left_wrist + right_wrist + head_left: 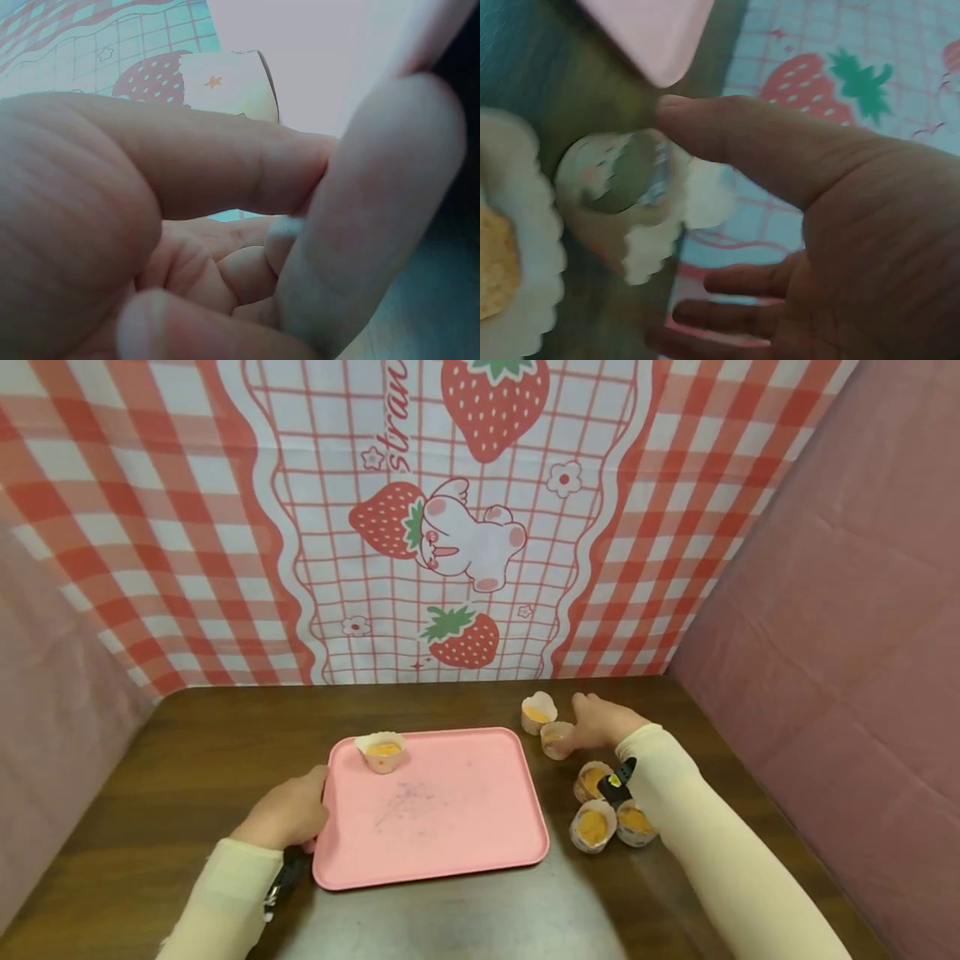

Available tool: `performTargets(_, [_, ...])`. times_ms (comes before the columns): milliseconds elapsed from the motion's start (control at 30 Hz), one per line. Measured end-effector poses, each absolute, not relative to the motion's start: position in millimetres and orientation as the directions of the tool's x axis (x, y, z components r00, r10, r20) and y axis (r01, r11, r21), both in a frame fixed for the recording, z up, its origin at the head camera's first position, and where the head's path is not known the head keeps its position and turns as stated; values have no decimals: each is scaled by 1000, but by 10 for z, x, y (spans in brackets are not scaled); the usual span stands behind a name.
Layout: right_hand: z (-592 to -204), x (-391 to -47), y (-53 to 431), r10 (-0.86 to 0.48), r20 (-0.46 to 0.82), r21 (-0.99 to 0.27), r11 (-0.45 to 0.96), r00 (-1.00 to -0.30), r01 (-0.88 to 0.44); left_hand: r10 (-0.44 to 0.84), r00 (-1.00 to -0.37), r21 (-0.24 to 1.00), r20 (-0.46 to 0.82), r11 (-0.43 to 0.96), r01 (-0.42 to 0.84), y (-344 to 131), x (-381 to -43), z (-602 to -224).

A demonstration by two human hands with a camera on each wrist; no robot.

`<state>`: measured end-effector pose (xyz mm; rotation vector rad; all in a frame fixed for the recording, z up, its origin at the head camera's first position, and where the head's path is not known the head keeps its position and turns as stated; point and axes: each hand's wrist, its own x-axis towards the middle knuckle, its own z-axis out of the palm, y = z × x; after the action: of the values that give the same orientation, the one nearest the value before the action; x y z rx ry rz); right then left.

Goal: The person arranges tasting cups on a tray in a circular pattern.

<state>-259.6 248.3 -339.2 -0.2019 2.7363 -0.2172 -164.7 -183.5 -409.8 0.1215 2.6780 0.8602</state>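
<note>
My left hand (pixel 288 812) grips the left edge of a pink tray (pixel 472 814), its thumb and fingers around the rim. On the tray's back left corner stands a paper-cup cupcake (pixel 383 755) with a yellow top; its pale cup (pixel 229 84) also shows in the left wrist view. To the right of the tray, my right hand (pixel 602 724) is at another cupcake (pixel 555 737), the thumb right by its paper cup (pixel 619 176). In the right wrist view the other fingers are spread apart, away from the cup.
One more cupcake (pixel 537 713) stands just behind the one at my right hand. Nearer, under the right wrist and forearm, three cupcakes (pixel 592 828) cluster on the dark wooden table (pixel 225 727). A strawberry-print cloth (pixel 420 635) hangs behind; pink cloth walls flank the table.
</note>
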Motion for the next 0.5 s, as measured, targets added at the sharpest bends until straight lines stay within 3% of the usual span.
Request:
performTargets(167, [-3561, -2743, 2540, -194, -441, -168, 977, -876, -132, 180, -944, 576, -276, 818, -12, -1835, -1648, -4111])
performTargets(500, [-3689, -2890, 2600, -214, -455, -199, 971, -864, -136, 165, -939, 573, -302, 819, -40, -1835, -1661, -4091])
